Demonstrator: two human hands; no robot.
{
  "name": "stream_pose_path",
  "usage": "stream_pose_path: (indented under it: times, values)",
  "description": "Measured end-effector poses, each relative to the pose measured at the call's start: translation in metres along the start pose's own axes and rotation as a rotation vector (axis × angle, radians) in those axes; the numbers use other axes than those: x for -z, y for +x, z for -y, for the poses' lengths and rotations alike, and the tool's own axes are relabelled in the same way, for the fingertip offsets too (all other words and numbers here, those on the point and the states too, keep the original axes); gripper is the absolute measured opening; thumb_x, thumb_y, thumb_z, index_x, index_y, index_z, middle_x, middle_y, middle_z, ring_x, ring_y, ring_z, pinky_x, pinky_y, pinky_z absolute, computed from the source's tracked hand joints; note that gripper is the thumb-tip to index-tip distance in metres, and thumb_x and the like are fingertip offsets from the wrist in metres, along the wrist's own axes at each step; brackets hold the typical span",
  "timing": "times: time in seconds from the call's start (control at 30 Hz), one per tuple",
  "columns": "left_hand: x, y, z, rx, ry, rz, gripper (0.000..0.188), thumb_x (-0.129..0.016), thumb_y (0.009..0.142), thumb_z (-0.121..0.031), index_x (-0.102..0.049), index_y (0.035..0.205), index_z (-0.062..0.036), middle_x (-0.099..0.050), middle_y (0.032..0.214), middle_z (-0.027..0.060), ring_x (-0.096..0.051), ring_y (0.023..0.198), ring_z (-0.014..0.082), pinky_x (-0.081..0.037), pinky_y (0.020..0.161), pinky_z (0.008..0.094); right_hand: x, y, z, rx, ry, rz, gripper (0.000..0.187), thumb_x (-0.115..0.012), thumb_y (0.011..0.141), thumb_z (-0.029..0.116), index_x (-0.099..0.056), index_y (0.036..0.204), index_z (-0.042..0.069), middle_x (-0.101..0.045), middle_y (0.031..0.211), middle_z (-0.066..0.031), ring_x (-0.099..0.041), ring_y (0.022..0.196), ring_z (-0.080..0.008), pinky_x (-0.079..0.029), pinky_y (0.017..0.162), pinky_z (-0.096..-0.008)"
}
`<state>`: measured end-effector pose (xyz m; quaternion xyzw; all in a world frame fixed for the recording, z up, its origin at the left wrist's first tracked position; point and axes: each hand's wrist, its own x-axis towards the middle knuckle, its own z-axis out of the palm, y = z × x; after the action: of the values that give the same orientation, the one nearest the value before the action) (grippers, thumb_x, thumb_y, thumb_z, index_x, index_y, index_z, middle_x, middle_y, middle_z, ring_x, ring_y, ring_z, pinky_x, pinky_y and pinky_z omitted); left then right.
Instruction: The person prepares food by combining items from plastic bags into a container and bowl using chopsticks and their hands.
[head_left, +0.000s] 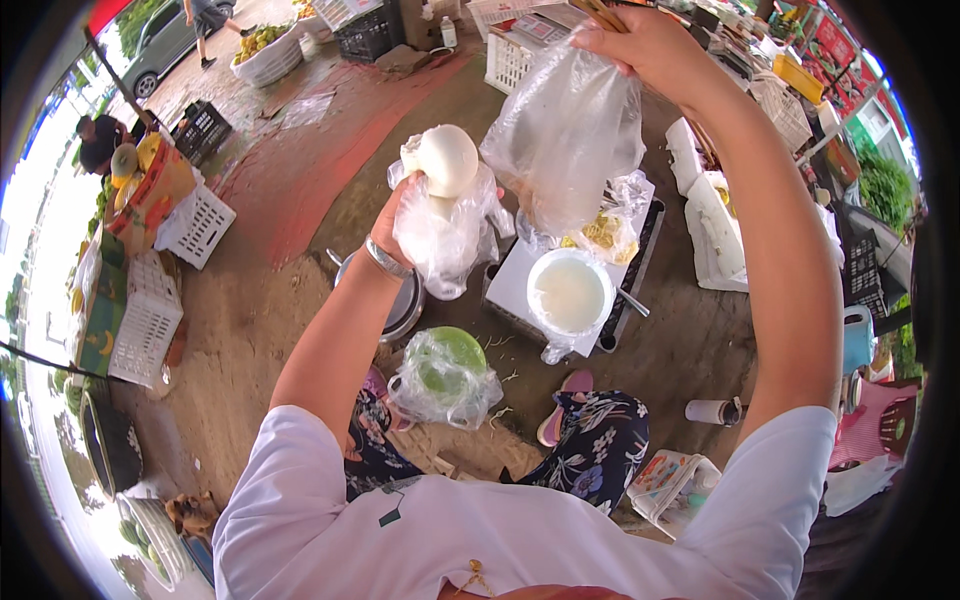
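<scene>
My left hand (388, 225), a bracelet at its wrist, is closed round a steamed bun (448, 160), white and smooth, with a crumpled clear bag (445, 245) about its lower part. Raised at the far right, my right hand (645, 48) pinches the top of a clear plastic bag (570, 130) that hangs down. Brown chopsticks (600, 14) stick out from the same hand. Under the hanging bag stands a white bowl (603, 320) of pale, milky liquid, a metal spoon handle (632, 303) beside it. Yellowish shredded food (605, 232) lies in clear plastic just behind the bowl.
A flat white box top (510, 280) carries the bowl. Near my feet sits a green bowl (455, 355) in clear plastic; a metal pot (405, 308) is partly hidden behind my left forearm. White foam boxes (715, 240) stand right, white crates (148, 315) left.
</scene>
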<state>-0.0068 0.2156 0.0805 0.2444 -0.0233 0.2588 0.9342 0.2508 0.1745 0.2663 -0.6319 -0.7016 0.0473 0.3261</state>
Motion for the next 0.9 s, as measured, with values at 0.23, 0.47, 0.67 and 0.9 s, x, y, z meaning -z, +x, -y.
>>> stream_pose_path:
  times: [0.23, 0.47, 0.67, 0.9]
  values:
    - [0.034, 0.113, 0.013, -0.012, -0.047, 0.075, 0.070, -0.062, 0.074, -0.043, -0.038, 0.128, -0.0053, -0.046, 0.120, 0.0270, -0.052, 0.105, 0.0361, -0.047, 0.086, 0.0440, 0.023, 0.032, -0.048, -0.191, 0.019, -0.081, 0.029, -0.064, 0.078, 0.029, -0.062, 0.084, 0.002, -0.058, 0.067, -0.0057, -0.053, 0.061, -0.0139, -0.042, 0.058, -0.0293]
    - [0.058, 0.190, 0.020, 0.050, -0.131, 0.035, 0.060, -0.057, 0.080, -0.041, -0.040, 0.128, -0.0090, -0.051, 0.120, 0.0149, -0.052, 0.107, 0.0333, -0.043, 0.091, 0.0483, 0.021, 0.047, -0.118, -0.188, 0.046, -0.116, 0.025, -0.064, 0.078, 0.030, -0.062, 0.078, 0.005, -0.055, 0.061, -0.0024, -0.049, 0.056, -0.0124, -0.039, 0.054, -0.0281]
    - [0.085, 0.225, 0.021, 0.033, -0.118, 0.058, 0.060, -0.057, 0.079, -0.041, -0.041, 0.128, -0.0102, -0.050, 0.122, 0.0145, -0.050, 0.111, 0.0331, -0.041, 0.093, 0.0500, 0.009, 0.042, -0.160, -0.282, 0.146, -0.209, 0.026, -0.063, 0.079, 0.030, -0.060, 0.072, 0.006, -0.053, 0.058, -0.0004, -0.048, 0.054, -0.0106, -0.037, 0.051, -0.0269]
    - [0.111, 0.252, 0.017, 0.120, 0.004, 0.005, 0.064, -0.057, 0.078, -0.045, -0.040, 0.129, -0.0090, -0.048, 0.126, 0.0140, -0.049, 0.113, 0.0310, -0.039, 0.096, 0.0471, -0.023, 0.011, -0.255, -0.322, 0.267, -0.267, 0.032, -0.061, 0.080, 0.040, -0.056, 0.078, 0.009, -0.041, 0.056, 0.0056, -0.031, 0.044, -0.0037, -0.025, 0.041, -0.0207]
